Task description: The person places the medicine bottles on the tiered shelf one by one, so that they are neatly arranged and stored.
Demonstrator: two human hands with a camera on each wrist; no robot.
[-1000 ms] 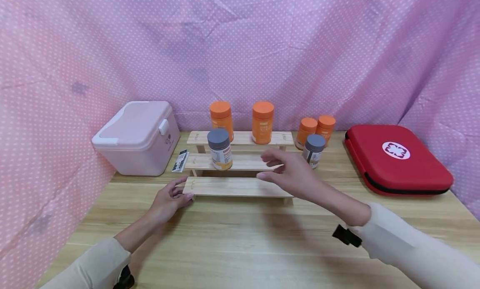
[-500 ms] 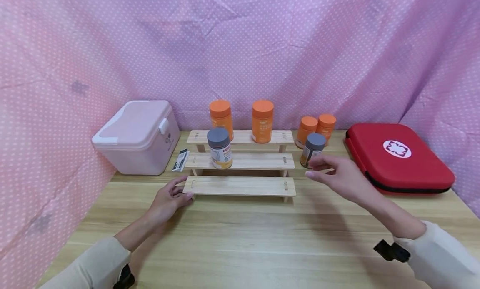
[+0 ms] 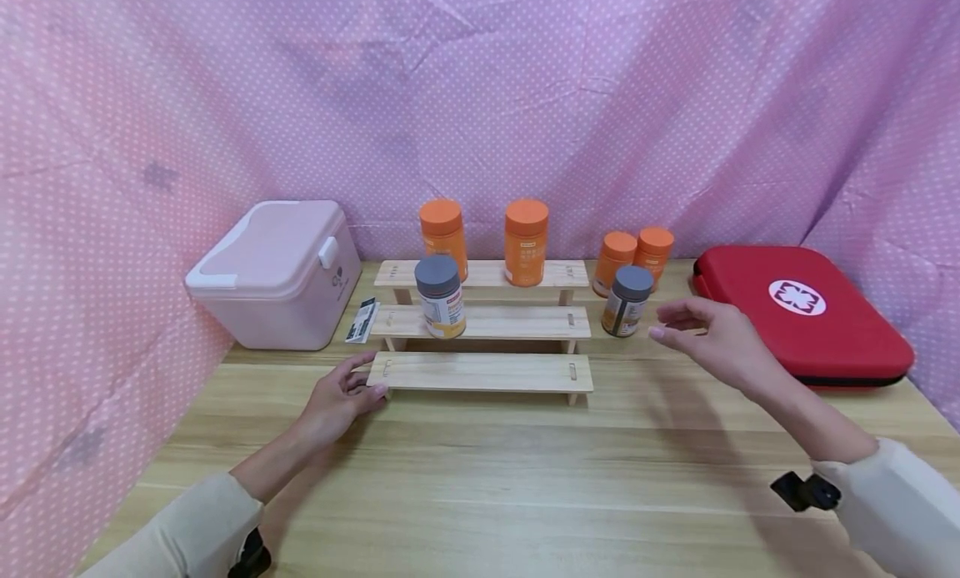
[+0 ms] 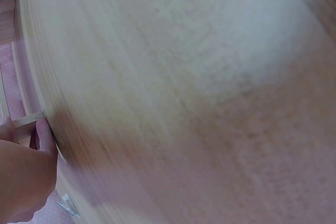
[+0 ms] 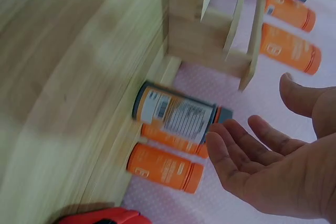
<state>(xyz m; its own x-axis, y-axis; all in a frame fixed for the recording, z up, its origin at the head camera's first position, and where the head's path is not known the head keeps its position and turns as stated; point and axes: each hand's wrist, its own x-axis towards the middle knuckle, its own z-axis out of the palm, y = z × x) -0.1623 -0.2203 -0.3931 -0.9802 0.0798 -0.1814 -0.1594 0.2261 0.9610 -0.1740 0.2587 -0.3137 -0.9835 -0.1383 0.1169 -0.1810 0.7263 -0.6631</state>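
My left hand (image 3: pixel 337 399) grips the left end of the lowest step of a three-tier wooden display rack (image 3: pixel 480 371); the left wrist view shows the thumb (image 4: pixel 45 135) against the step's end. My right hand (image 3: pixel 708 336) is in the air, fingers apart and holding nothing, just right of a grey-capped bottle (image 3: pixel 627 303) that stands on the table. The right wrist view shows that bottle (image 5: pixel 173 113) near the fingertips. Another grey-capped bottle (image 3: pixel 441 299) stands on the middle step. Two large orange bottles (image 3: pixel 525 248) stand on the top step.
Two small orange bottles (image 3: pixel 613 265) stand behind the grey-capped one, right of the rack. A red zip case (image 3: pixel 810 328) with a white emblem lies at the right. A pale pink lidded box (image 3: pixel 277 286) and a small printed card (image 3: pixel 363 320) are at the left. A pink dotted cloth (image 3: pixel 480 103) hangs behind.
My right hand has moved right, from over the rack past the grey-capped bottle on the table, to that bottle's right side. My left hand has stayed on the rack.
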